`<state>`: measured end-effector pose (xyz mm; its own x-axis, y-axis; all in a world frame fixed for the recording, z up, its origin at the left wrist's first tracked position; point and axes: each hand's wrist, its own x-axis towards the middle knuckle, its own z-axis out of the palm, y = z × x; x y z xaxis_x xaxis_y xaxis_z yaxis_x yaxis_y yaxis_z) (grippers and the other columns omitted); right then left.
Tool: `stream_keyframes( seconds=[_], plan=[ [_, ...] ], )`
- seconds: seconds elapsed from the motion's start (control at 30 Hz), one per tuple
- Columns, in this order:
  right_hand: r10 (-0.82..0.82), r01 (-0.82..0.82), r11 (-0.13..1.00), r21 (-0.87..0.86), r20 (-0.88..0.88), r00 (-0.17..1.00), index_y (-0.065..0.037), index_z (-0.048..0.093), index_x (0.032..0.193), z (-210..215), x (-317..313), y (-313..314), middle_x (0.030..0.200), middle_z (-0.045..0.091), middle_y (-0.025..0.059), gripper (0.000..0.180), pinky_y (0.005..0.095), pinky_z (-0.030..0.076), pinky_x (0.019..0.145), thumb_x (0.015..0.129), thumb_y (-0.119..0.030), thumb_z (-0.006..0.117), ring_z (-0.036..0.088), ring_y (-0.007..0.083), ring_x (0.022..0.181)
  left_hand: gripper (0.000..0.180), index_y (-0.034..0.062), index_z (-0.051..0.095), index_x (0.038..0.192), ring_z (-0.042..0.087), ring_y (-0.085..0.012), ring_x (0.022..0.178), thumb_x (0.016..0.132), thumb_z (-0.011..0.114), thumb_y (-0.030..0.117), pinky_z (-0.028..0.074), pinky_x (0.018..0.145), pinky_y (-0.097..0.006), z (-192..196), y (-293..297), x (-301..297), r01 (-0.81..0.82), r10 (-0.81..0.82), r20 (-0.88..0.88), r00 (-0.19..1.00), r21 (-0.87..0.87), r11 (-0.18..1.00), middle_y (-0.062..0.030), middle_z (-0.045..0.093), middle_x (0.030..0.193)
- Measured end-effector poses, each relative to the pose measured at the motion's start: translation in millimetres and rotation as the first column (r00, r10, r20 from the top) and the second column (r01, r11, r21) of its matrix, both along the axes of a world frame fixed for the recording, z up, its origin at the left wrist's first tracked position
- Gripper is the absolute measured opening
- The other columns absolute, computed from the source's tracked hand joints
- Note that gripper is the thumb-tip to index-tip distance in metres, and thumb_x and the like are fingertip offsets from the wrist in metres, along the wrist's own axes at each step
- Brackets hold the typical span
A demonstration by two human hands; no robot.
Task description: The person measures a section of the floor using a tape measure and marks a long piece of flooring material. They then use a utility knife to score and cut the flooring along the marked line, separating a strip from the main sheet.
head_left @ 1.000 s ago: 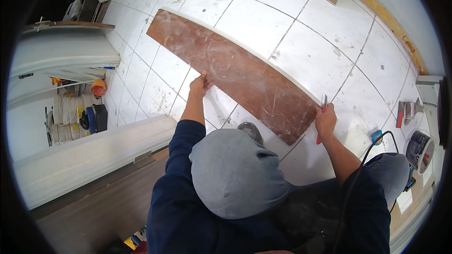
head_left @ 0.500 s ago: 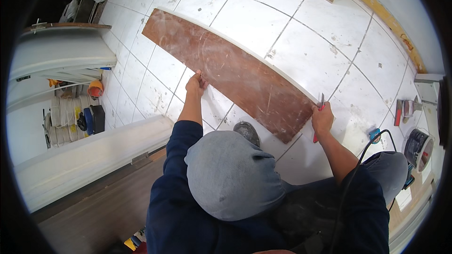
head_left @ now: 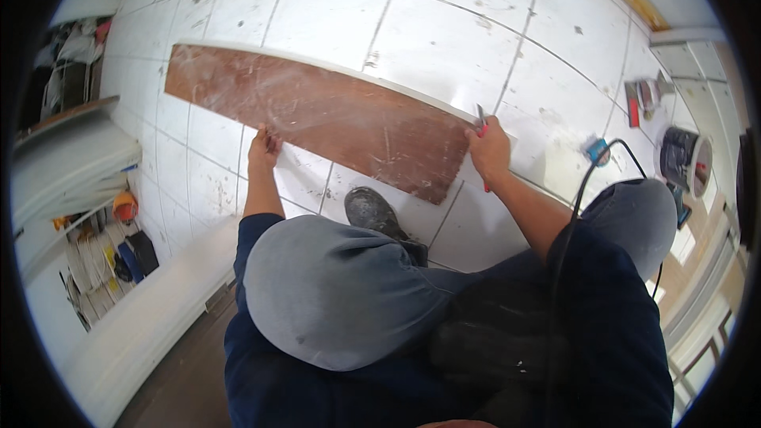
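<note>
A long brown board [head_left: 317,111] with a white far edge lies on the white tiled floor [head_left: 444,32]. My left hand [head_left: 263,152] grips its near edge about the middle. My right hand [head_left: 487,150] rests at the board's right end and holds a red pencil [head_left: 481,125] against it. My bent knee in grey trousers [head_left: 333,289] and my dark shoe [head_left: 371,210] sit just below the board.
A black cable [head_left: 583,182] with a blue plug runs across my right leg. A round power tool [head_left: 686,160] and small red tools [head_left: 640,99] lie at the right. White shelves [head_left: 71,182] with clutter stand at the left. A white panel [head_left: 151,317] lies at the lower left.
The view has shifted so the board lies more level across the picture. My left hand has slid along the near edge. My right hand stays at the right end with the pencil.
</note>
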<state>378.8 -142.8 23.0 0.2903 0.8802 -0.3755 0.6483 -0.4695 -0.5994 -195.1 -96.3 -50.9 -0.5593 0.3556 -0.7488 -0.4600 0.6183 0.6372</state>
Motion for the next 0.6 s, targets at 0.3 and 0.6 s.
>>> stream_keyframes(
  seconds=[0.3,0.6],
  plan=[
    [-0.071,0.067,0.984,-0.165,-0.014,0.997,-0.004,0.059,0.104,11,4,6,0.1,0.067,0.0183,0.029,0.0478,0.05,0.084,0.087,-0.023,0.073,0.065,0.0375,0.098,0.027,0.0101,0.069,0.103,0.057,-0.0157,0.082,0.089,0.079,0.031,0.061,0.074,-0.028,14,10,28,0.003,-0.004,0.035,0.999,0.034,0.999,-0.0028,0.061,0.094],
    [-0.064,0.057,0.991,-0.125,-0.05,0.997,-0.004,0.059,0.104,5,3,2,0.095,0.068,0.0166,0.029,0.0468,0.051,0.082,0.088,-0.023,0.073,0.065,0.0368,0.094,0.027,0.0105,0.07,0.108,0.055,-0.017,0.089,0.091,0.077,0.03,0.058,0.086,-0.033,12,7,14,0.03,-0.031,0.059,0.998,0.018,0.999,-0.0028,0.062,0.099]
  ],
)
